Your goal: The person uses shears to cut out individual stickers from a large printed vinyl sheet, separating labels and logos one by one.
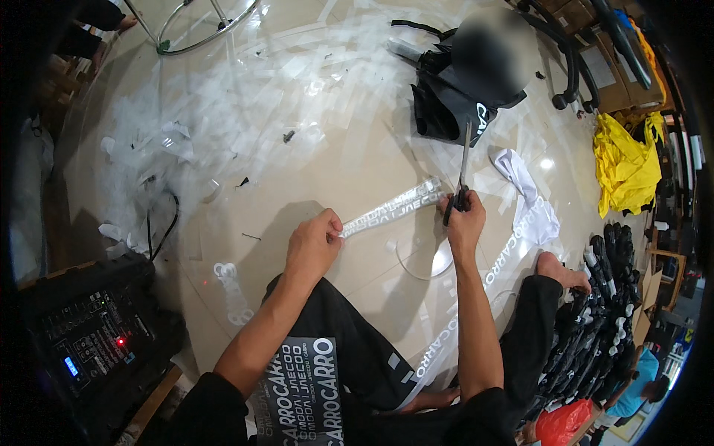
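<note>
My left hand pinches one end of a clear film strip with silver-white lettering. My right hand holds black-handled scissors, their blades pointing away from me, and its fingers also touch the strip's other end. The strip stretches between both hands above the tiled floor. A dark sheet with printed lettering lies on my lap. Long clear strips with white lettering lie by my right leg. Beyond the scissors is a black bag-like item with white lettering.
Clear film scraps cover much of the floor ahead. A black audio device stands at left. White cloth, yellow fabric and bundled black items lie at right. A chair base is at upper right; a person is at lower right.
</note>
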Demonstrator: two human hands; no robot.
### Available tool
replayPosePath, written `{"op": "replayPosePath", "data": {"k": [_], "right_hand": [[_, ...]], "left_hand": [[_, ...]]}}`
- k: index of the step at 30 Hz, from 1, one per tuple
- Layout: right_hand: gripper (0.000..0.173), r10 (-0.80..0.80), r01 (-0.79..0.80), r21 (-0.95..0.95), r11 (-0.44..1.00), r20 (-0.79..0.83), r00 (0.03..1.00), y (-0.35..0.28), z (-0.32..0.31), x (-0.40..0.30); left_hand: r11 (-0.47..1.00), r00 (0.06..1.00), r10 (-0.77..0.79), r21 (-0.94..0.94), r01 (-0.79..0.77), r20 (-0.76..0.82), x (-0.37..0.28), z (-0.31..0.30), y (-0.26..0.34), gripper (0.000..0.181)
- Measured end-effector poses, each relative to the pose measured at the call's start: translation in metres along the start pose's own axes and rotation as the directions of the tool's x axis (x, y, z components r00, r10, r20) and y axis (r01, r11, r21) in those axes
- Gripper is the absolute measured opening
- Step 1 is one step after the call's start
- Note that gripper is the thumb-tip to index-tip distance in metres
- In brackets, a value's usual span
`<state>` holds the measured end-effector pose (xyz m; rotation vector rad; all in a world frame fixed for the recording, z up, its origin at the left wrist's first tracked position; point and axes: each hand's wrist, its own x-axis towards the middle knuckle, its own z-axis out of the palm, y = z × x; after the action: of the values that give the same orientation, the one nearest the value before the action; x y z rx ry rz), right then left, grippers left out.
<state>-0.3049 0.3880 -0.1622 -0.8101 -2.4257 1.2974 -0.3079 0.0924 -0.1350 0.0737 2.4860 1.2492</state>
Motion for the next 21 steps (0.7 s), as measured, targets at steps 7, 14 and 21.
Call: {"op": "replayPosePath", "data": {"k": [7, 14, 21], "right_hand": [[0.027, -0.131, 0.116, -0.261, 0.958, -0.041, 0.99, -0.006, 0.021, 0.015], [0.036, -0.234, 0.183, -0.367, 0.912, -0.098, 0.967, -0.011, 0.018, 0.003], [0.028, 0.019, -0.025, -0.029, 0.999, -0.213, 0.977, -0.052, -0.034, -0.092]], "left_hand": [[0.993, 0.999, -0.028, -0.116, 0.025, -0.021, 0.007, 0.003, -0.009, 0.023], [0.999, 0.999, -0.016, 0.049, 0.018, -0.032, 0.008, 0.006, -0.013, 0.027], [0.983, 0.951, 0.164, 0.126, -0.135, -0.263, 0.008, 0.0, -0.014, 0.024]]}}
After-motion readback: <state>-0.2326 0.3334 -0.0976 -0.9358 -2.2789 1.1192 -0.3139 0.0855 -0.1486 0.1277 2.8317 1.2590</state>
